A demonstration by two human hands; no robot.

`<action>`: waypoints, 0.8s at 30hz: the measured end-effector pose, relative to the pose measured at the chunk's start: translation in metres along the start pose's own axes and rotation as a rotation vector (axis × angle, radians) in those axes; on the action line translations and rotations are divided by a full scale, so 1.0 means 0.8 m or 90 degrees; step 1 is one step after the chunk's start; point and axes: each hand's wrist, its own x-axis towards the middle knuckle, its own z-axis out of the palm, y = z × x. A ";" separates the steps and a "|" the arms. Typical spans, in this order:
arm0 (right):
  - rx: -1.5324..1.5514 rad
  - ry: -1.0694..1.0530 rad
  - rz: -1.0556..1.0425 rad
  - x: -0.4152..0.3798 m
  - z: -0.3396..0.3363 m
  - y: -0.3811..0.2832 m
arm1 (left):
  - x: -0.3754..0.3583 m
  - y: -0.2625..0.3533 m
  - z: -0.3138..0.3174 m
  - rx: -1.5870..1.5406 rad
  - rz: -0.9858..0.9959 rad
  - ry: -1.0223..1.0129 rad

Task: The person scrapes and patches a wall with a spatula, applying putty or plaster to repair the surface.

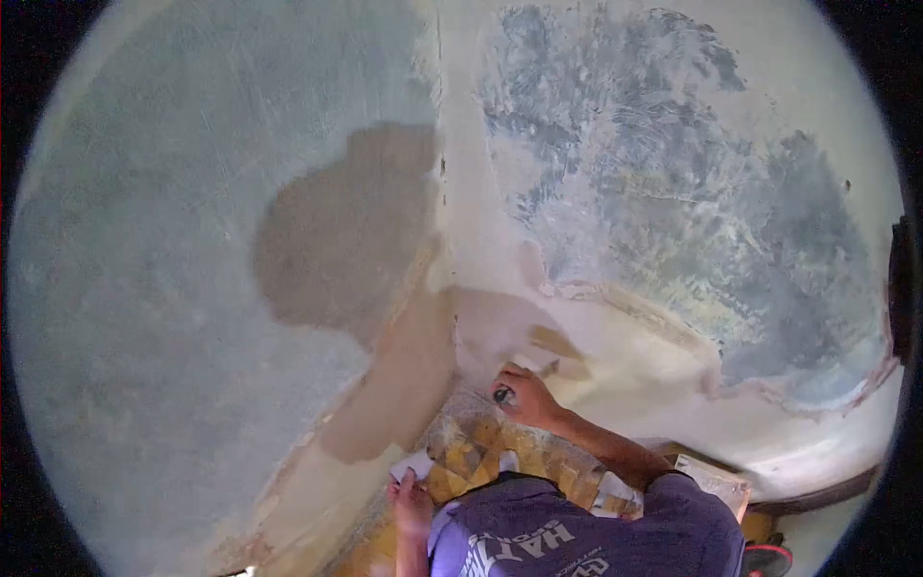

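Observation:
My right hand [527, 396] is closed around a putty knife, its dark handle end [502, 395] showing at the fist. The hand is up against the lower part of the right wall [615, 361], close to the corner. Lower left, my left hand [413, 502] pinches a flat white piece [411, 468], whose exact kind is unclear. Both walls have grey-blue areas above and a pale, smoothed band below, with a rough brownish edge between.
The room corner [444, 173] runs down the middle, with small dark gaps along it. Patterned yellow-brown flooring [481, 438] is dusted white near the corner. A pale box-like object [716, 481] stands at my right, and a red-rimmed round item [769, 558] lies beyond it.

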 end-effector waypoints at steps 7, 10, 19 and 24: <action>-0.095 -0.081 -0.139 0.048 0.004 -0.013 | -0.012 -0.008 0.004 -0.029 0.068 0.036; -0.105 -0.085 -0.138 0.072 -0.013 -0.031 | -0.021 -0.007 0.009 -0.022 0.090 0.090; -0.257 -0.128 -0.220 0.107 0.027 -0.069 | -0.007 -0.017 -0.019 -0.028 0.128 0.098; -0.312 -0.084 0.052 0.167 -0.011 0.064 | -0.007 0.001 -0.015 -0.075 0.143 0.129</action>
